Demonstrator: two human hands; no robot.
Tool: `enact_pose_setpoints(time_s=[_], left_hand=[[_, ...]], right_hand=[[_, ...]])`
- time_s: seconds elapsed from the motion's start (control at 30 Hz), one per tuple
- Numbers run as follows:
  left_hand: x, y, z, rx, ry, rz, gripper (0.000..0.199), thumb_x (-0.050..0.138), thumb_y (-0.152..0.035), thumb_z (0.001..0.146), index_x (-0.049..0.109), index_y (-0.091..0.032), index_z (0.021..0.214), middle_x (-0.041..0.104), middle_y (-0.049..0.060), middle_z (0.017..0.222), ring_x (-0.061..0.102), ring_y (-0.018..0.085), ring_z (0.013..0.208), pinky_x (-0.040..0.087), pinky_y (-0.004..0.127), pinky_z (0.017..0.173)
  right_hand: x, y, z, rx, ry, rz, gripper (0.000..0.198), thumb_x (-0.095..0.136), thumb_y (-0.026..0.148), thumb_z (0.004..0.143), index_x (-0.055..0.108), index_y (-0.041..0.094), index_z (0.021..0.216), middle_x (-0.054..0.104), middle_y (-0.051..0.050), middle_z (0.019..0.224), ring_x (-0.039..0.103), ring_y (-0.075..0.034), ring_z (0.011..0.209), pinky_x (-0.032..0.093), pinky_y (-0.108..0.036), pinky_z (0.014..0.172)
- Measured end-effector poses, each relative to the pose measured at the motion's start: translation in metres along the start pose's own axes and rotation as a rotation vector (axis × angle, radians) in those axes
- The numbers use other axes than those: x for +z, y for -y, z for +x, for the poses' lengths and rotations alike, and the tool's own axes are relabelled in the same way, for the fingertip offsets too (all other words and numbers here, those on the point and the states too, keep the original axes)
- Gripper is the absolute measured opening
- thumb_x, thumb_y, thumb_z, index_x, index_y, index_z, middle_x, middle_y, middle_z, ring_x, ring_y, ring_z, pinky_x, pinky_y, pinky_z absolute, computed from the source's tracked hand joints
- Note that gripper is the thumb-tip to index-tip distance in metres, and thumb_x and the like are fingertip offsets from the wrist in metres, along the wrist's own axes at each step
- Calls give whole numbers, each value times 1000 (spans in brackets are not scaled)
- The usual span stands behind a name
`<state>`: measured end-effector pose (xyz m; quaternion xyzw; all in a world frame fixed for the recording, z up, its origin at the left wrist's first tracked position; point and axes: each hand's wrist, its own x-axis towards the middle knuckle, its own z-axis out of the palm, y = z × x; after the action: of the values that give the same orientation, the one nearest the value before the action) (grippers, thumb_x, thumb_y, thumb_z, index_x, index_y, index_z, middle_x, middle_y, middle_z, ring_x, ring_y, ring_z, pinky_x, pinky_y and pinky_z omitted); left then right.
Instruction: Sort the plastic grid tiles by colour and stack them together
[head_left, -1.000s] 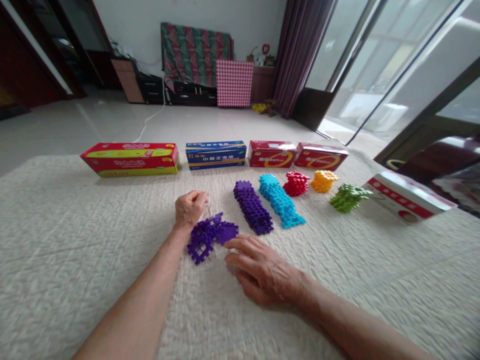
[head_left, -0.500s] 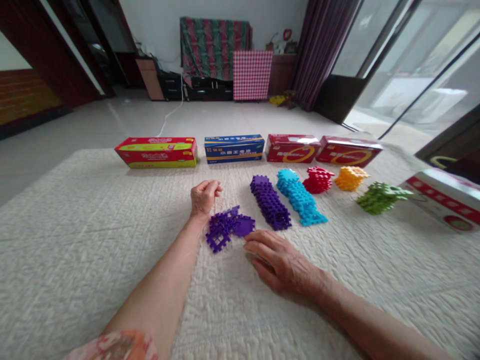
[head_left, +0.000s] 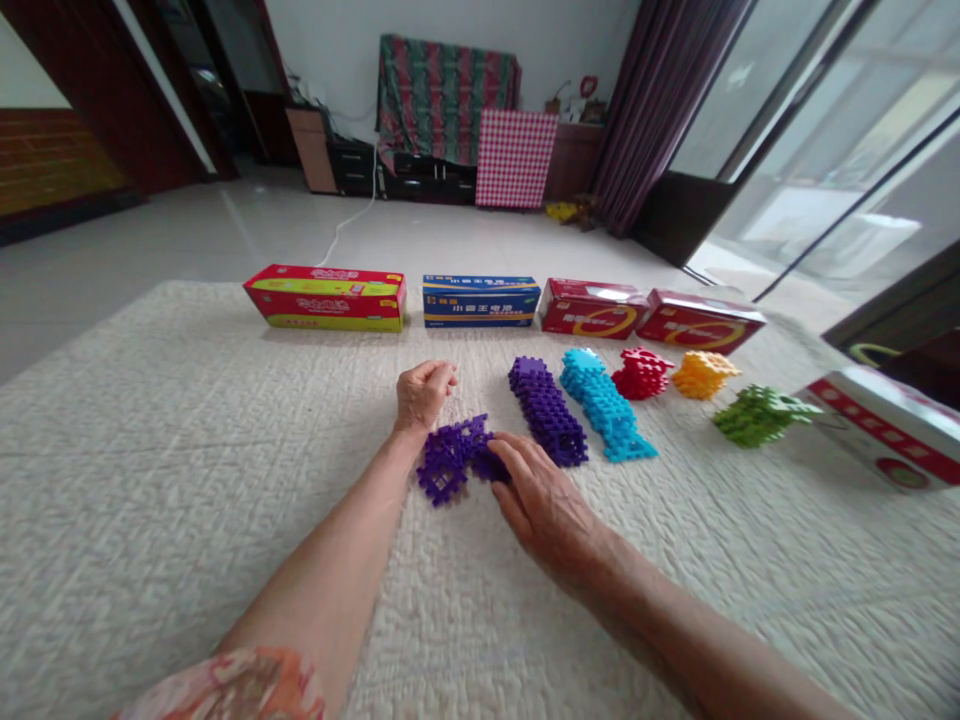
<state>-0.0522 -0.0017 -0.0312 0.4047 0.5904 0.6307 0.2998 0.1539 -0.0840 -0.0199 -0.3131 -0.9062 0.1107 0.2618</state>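
Note:
A loose pile of purple plastic interlocking tiles [head_left: 444, 470] with toothed edges lies on the quilted cover in front of me. Just behind the pile rests my left hand [head_left: 424, 394], its fingers curled closed; whatever may be inside them is hidden. My right hand [head_left: 541, 500] reaches over the pile's right side, fingers stretched out and covering part of a purple tile [head_left: 486, 462]. To the right of the pile lies a long row of stacked purple tiles [head_left: 549, 412]. A similar light blue row [head_left: 606, 405] runs beside it.
Farther right are stacks of red tiles [head_left: 642, 374], yellow tiles [head_left: 703, 374] and green tiles [head_left: 761, 415]. Behind stand a red-and-yellow box [head_left: 326, 300], a blue box [head_left: 481, 302] and two dark red boxes [head_left: 592, 308]. A white-and-red box [head_left: 885, 425] sits at the right.
My right hand has moved forward from the pile's near right edge onto the purple tile there. The left hand stays closed behind the pile. The camera view has shifted slightly.

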Motion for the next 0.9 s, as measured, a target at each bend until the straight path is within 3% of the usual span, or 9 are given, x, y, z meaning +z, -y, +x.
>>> enact_pose_setpoints(time_s=[0.17,0.37,0.5,0.73,0.9], left_hand=[[1,1,0,2,3,22,27,59,-40,70,70,-16,68,64,1,58,53,11,50,40,22,48],[0,3,1,5,9,37,26,59,-39,70,71,-16,69,65,1,59,54,11,50,40,21,47],[0,3,1,16,16,70,27,58,-40,70,71,-16,69,65,1,60,54,11,50,40,21,47],[0,2,0,4,9,61,27,60,-41,69,71,-16,69,65,1,59,56,12,51,41,21,47],[0,1,-1,-2,10,69,28,60,-40,69,72,-16,73,66,2,60,57,12,51,42,21,46]], right_hand=[[-1,-6,-3,-23,-20,-18,35,44,16,94,50,16,128,58,-17,129,55,-26,121,50,-48,100],[-6,-14,-8,67,-139,81,27,38,16,97,54,19,119,68,-9,99,65,-19,89,56,-34,81],[-14,-9,-12,101,-79,164,26,39,16,97,55,20,117,66,-6,93,64,-16,82,53,-30,75],[-25,-7,-10,88,33,166,31,41,13,94,54,20,120,61,-7,95,59,-17,82,51,-29,72],[-53,-24,-6,111,-31,110,27,38,13,94,59,19,110,61,-8,94,60,-18,85,51,-31,75]])
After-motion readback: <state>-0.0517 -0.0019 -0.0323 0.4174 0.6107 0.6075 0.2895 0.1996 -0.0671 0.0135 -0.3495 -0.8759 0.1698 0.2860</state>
